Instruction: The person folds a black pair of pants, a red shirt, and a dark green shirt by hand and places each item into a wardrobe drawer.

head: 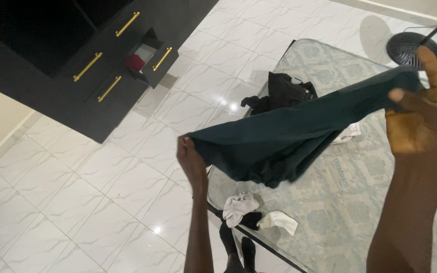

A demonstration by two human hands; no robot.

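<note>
A dark green garment (289, 136) is stretched in the air between my two hands, sagging in folds at its lower middle. My left hand (190, 159) pinches its lower left corner. My right hand (423, 106) grips the upper right corner, held higher. Below the garment lies a bare patterned mattress (360, 202) on the floor. A heap of black clothing (281, 93) rests on the mattress behind the garment.
White socks (238, 207) and another white sock (279, 221) lie near the mattress's near edge, with black socks (238, 247) on the white tiled floor. A black cabinet (92, 65) with gold handles has one drawer open (153, 58). A fan base (410, 48) stands far right.
</note>
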